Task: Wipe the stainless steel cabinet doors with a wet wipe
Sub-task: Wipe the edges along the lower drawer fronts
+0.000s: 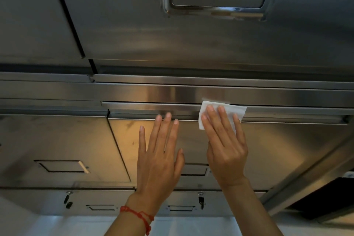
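A white wet wipe point(237, 111) lies flat against the top edge of a stainless steel cabinet door point(277, 149). My right hand point(225, 145) presses the wipe against that door with its fingers spread flat over it. My left hand point(161, 157), with a red string bracelet at the wrist, rests flat and open on the same door just left of the right hand, fingertips at the door's top lip. Above, a larger steel door point(172, 40) carries a recessed chrome handle point(216, 9).
A second lower door point(57, 140) with a recessed handle point(63, 166) lies to the left. Below are drawers with keys hanging in their locks point(201, 200). Horizontal steel rails point(134, 92) run between upper and lower doors. A dark opening point(325, 201) shows at lower right.
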`<state>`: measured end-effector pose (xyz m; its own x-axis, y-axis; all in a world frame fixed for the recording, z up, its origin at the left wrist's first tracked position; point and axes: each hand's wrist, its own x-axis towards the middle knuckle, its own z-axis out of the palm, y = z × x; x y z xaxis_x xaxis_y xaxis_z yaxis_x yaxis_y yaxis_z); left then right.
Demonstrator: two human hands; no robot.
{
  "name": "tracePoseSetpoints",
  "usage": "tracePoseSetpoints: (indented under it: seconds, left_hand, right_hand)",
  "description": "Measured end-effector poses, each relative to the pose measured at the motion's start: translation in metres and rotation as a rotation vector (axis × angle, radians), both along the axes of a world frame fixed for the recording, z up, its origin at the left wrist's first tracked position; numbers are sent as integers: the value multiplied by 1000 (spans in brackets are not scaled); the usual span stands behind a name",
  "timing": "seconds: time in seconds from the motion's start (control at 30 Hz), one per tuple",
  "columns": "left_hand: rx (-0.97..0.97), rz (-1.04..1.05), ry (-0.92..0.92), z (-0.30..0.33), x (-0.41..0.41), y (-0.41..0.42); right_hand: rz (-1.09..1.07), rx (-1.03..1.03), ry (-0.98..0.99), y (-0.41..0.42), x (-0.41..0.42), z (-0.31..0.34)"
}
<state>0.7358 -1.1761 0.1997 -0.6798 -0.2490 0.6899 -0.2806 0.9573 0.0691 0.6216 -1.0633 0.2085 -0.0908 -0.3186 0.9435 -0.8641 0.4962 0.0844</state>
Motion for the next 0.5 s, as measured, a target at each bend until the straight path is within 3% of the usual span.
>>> tracePoseSetpoints:
  seconds: [0.5]
  left_hand:
    - [1, -60, 57, -4, 25, -59]
  right_hand:
    - [-52, -38, 17, -47, 25, -5]
